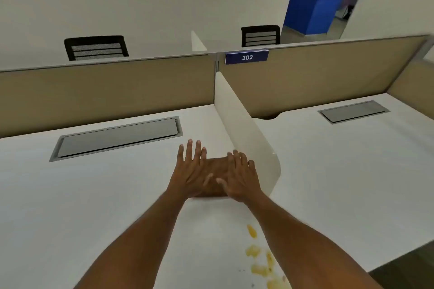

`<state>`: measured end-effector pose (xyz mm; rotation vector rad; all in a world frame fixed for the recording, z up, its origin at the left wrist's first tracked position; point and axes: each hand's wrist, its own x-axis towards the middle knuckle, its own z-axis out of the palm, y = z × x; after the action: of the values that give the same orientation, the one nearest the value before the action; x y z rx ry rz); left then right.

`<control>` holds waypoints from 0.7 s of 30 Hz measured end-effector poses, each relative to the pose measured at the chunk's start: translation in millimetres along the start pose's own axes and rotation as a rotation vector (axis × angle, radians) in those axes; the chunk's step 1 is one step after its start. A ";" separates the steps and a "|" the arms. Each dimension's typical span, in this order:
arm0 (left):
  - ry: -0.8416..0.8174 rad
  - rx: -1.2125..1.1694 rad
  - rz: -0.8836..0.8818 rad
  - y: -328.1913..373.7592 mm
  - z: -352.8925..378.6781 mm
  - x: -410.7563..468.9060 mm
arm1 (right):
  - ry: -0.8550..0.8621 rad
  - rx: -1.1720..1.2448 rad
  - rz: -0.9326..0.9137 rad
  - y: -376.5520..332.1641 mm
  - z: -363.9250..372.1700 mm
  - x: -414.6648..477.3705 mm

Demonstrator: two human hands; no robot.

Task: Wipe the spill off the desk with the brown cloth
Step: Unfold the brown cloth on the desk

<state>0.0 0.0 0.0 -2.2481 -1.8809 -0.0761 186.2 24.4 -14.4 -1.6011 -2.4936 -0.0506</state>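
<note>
A folded brown cloth (pixel 217 166) lies flat on the white desk (pixel 94 195), close to the low white divider. My left hand (pixel 191 169) rests on the cloth's left part with fingers spread. On its right part my right hand (pixel 239 175) presses down, fingers also spread. Both palms lie flat on top and hide most of the cloth. A yellow spill (pixel 258 258) in several blotches sits on the desk nearer to me, beside my right forearm, apart from the cloth.
A curved white divider (pixel 244 124) stands just right of the hands, splitting two desks. A grey cable flap (pixel 117 137) lies at the back left, another (pixel 353 111) on the right desk. Tan partition panels (pixel 105 91) wall off the back. The desk edge drops off at lower right.
</note>
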 end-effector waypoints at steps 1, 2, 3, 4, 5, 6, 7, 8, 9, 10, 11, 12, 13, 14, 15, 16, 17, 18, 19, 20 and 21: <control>-0.022 0.001 -0.018 0.4 8.7 2.4 | -0.055 -0.011 0.016 2.1 6.7 1.5; -0.031 -0.021 -0.034 0.3 12.3 4.6 | -0.058 -0.009 0.033 4.1 12.2 2.9; -0.053 -0.024 -0.040 0.7 20.5 6.0 | -0.064 -0.014 0.055 6.2 19.2 3.3; -0.083 -0.022 -0.051 2.0 26.6 5.5 | -0.074 -0.016 0.085 8.1 25.8 3.4; -0.103 -0.040 -0.059 3.4 33.1 7.6 | -0.086 0.000 0.118 7.8 31.0 4.3; -0.134 -0.059 -0.059 4.4 38.1 10.5 | -0.097 0.023 0.143 6.6 34.9 5.5; -0.151 -0.067 -0.060 4.9 42.6 12.7 | -0.101 0.045 0.178 4.9 37.3 6.8; -0.176 -0.095 -0.057 5.2 46.6 14.0 | -0.107 0.073 0.216 2.8 38.7 9.0; -0.197 -0.105 -0.048 5.8 51.5 13.9 | -0.106 0.098 0.280 1.0 38.6 10.9; -0.216 -0.117 -0.036 6.2 57.7 13.0 | -0.102 0.128 0.346 0.2 38.8 13.8; -0.240 -0.126 -0.030 6.6 63.1 11.3 | -0.103 0.162 0.409 -1.2 37.2 17.3; -0.248 -0.132 -0.022 7.0 69.1 8.7 | -0.104 0.187 0.454 -1.9 36.3 20.7; -0.256 -0.137 -0.021 7.2 73.1 6.6 | -0.107 0.198 0.488 -2.4 35.1 24.1; -0.248 -0.143 -0.021 7.3 76.8 5.7 | -0.112 0.200 0.508 -2.1 35.2 27.2; -0.244 -0.150 -0.025 7.8 78.5 5.2 | -0.129 0.199 0.517 -2.5 34.5 29.8; -0.227 -0.152 -0.022 8.2 80.5 6.4 | -0.146 0.202 0.519 -2.2 34.4 32.2; -0.229 -0.155 -0.028 8.3 80.7 7.7 | -0.160 0.201 0.522 -2.1 33.9 34.4; -0.230 -0.162 -0.033 8.0 80.6 10.0 | -0.163 0.201 0.523 -1.9 33.9 36.7; -0.240 -0.172 -0.036 7.4 79.8 12.2 | -0.169 0.202 0.526 -2.5 32.8 38.5; -0.246 -0.179 -0.032 6.6 80.3 14.3 | -0.178 0.203 0.530 -2.8 32.8 40.3; -0.259 -0.186 -0.024 6.1 79.9 16.3 | -0.193 0.207 0.540 -3.2 32.7 41.5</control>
<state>1.4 30.2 -76.0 -2.4607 -2.1093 0.0412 162.2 64.4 -39.4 -2.1995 -2.0124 0.4335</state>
